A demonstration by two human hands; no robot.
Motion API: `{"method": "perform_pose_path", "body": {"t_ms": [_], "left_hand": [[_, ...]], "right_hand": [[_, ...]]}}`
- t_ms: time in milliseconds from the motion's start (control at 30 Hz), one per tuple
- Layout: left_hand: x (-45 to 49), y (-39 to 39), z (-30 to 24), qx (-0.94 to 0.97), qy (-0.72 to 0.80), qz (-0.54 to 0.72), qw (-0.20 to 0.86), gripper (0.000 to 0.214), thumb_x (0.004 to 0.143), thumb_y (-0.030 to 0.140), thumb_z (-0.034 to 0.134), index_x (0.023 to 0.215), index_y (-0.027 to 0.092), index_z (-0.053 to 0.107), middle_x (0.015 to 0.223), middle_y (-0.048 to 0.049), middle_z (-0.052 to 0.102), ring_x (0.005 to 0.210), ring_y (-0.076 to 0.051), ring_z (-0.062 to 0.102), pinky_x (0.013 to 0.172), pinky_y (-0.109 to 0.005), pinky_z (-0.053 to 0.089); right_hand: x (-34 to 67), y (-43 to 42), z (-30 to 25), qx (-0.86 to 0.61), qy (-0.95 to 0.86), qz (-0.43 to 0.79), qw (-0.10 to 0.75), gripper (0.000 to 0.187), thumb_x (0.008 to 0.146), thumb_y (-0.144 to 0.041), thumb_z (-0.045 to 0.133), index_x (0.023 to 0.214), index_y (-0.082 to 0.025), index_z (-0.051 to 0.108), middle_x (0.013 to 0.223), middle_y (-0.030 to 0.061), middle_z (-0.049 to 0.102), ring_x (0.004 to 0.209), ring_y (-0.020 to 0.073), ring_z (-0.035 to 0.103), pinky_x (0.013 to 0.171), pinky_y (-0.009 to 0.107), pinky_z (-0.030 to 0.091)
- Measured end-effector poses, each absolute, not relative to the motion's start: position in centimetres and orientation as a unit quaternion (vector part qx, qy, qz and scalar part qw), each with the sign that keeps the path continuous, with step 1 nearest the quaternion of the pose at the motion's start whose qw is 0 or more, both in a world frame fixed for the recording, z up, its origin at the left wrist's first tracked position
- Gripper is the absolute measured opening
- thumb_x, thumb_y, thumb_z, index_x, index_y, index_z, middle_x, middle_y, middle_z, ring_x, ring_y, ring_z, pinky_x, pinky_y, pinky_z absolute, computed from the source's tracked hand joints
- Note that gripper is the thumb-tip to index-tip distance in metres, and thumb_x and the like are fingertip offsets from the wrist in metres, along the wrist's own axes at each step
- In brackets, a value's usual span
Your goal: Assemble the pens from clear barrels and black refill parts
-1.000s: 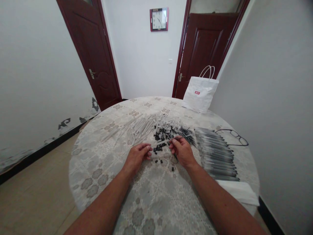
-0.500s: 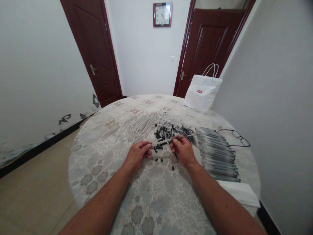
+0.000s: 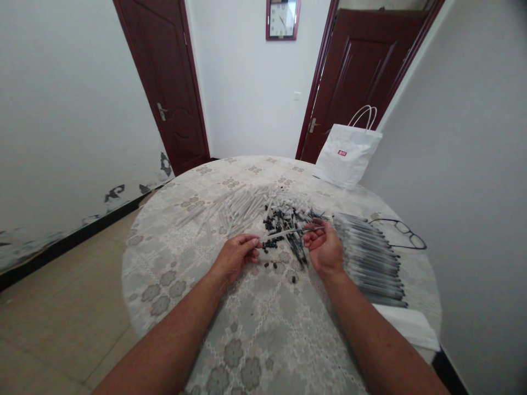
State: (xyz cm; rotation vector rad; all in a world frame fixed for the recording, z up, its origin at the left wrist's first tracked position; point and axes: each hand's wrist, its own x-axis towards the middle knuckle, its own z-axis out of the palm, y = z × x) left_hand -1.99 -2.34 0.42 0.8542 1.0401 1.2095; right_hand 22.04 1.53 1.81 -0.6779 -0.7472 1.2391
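My left hand [image 3: 239, 254] pinches the left end of a translucent pen barrel [image 3: 281, 234] above the table. At its other end a thin dark refill [image 3: 315, 228] runs into the fingers of my right hand [image 3: 325, 245], which are closed on it with the palm turned partly up. How far the refill sits inside the barrel is too small to tell. Beneath and between the hands lie small black plugs [image 3: 270, 225] and dark refills [image 3: 295, 245]. Beyond my left hand is a spread of loose clear barrels [image 3: 234, 211].
Finished-looking pens [image 3: 370, 263] lie in a row on the right, near eyeglasses [image 3: 405, 235] and a folded white cloth or paper [image 3: 407, 323]. White small parts [image 3: 298, 203] are heaped behind the black plugs. A white paper bag [image 3: 348, 156] stands at the back right of the round table [image 3: 164, 323].
My right hand has moved right along the pen and turned its palm more upward. My left hand keeps its hold on the barrel. The whole view has shifted slightly.
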Motion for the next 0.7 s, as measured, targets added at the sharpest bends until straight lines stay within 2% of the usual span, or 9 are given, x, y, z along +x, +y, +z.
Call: {"method": "perform_pose_path", "body": {"t_ms": [100, 200, 267, 333, 433, 533, 600, 700], "left_hand": [[-2.0, -2.3, 0.2, 0.378, 0.449, 0.523, 0.618, 0.027, 0.077, 0.029, 0.076, 0.097, 0.013, 0.068, 0.090, -0.0089, 0.071, 0.061, -0.010, 0.062, 0.052, -0.020, 0.053], [-2.0, -2.2, 0.0, 0.378, 0.445, 0.523, 0.621, 0.028, 0.077, 0.029, 0.077, 0.097, 0.012, 0.068, 0.091, -0.0098, 0.071, 0.061, -0.010, 0.062, 0.052, -0.021, 0.054], [-1.9, -2.3, 0.1, 0.374, 0.437, 0.525, 0.627, 0.028, 0.076, 0.029, 0.077, 0.097, 0.012, 0.068, 0.091, -0.0102, 0.071, 0.062, -0.010, 0.062, 0.052, -0.021, 0.054], [-1.8, -2.4, 0.2, 0.366, 0.423, 0.528, 0.639, 0.028, 0.076, 0.027, 0.078, 0.097, 0.013, 0.068, 0.090, -0.0098, 0.071, 0.061, -0.010, 0.062, 0.052, -0.021, 0.053], [-1.8, -2.5, 0.8, 0.337, 0.401, 0.535, 0.663, 0.026, 0.075, 0.024, 0.079, 0.096, 0.012, 0.068, 0.086, -0.0080, 0.070, 0.060, -0.010, 0.062, 0.051, -0.021, 0.053], [-2.4, -2.4, 1.5, 0.282, 0.373, 0.567, 0.679, 0.024, 0.074, 0.018, 0.078, 0.094, 0.013, 0.067, 0.081, -0.0048, 0.069, 0.057, -0.009, 0.060, 0.050, -0.020, 0.052], [-2.9, -2.2, 1.8, 0.231, 0.343, 0.602, 0.683, 0.021, 0.075, 0.016, 0.077, 0.093, 0.014, 0.066, 0.079, -0.0024, 0.067, 0.055, -0.008, 0.058, 0.048, -0.019, 0.051], [-3.7, -1.8, 2.2, 0.164, 0.310, 0.642, 0.682, 0.015, 0.078, 0.015, 0.074, 0.090, 0.013, 0.065, 0.076, -0.0006, 0.066, 0.053, -0.006, 0.056, 0.047, -0.018, 0.048]], "right_hand": [[21.8, 1.6, 1.2, -0.328, -0.352, 0.525, 0.702, 0.032, 0.084, -0.046, 0.060, 0.103, -0.021, 0.060, 0.080, 0.0002, 0.067, 0.054, 0.0106, 0.060, 0.045, 0.021, 0.043], [21.0, 1.0, 0.6, -0.366, -0.430, 0.527, 0.635, 0.035, 0.085, -0.048, 0.060, 0.106, -0.019, 0.063, 0.091, 0.0038, 0.068, 0.061, 0.0118, 0.062, 0.045, 0.021, 0.044], [20.3, 0.2, 0.5, -0.390, -0.531, 0.520, 0.544, 0.042, 0.090, -0.053, 0.053, 0.112, -0.019, 0.065, 0.096, 0.0058, 0.069, 0.063, 0.0128, 0.062, 0.047, 0.023, 0.045], [19.9, -0.7, 0.9, -0.396, -0.644, 0.488, 0.437, 0.046, 0.095, -0.054, 0.045, 0.118, -0.020, 0.064, 0.092, 0.0044, 0.069, 0.059, 0.0124, 0.059, 0.049, 0.024, 0.045], [20.4, -1.5, 2.5, -0.390, -0.765, 0.389, 0.333, 0.039, 0.097, -0.046, 0.045, 0.123, -0.022, 0.061, 0.092, 0.0031, 0.069, 0.065, 0.0131, 0.060, 0.062, 0.026, 0.047], [22.2, -1.6, 4.4, -0.433, -0.825, 0.241, 0.273, 0.028, 0.093, -0.037, 0.053, 0.111, -0.020, 0.065, 0.091, 0.0043, 0.069, 0.080, 0.0162, 0.062, 0.073, 0.027, 0.043], [23.4, -1.7, 5.2, -0.459, -0.849, 0.205, 0.162, 0.020, 0.090, -0.035, 0.057, 0.097, -0.020, 0.068, 0.080, 0.0029, 0.068, 0.072, 0.0154, 0.060, 0.066, 0.025, 0.039], [24.0, -2.2, 5.4, -0.468, -0.861, 0.197, 0.027, 0.020, 0.082, -0.034, 0.065, 0.096, -0.020, 0.069, 0.082, 0.0037, 0.070, 0.070, 0.0158, 0.060, 0.061, 0.024, 0.034]]}}
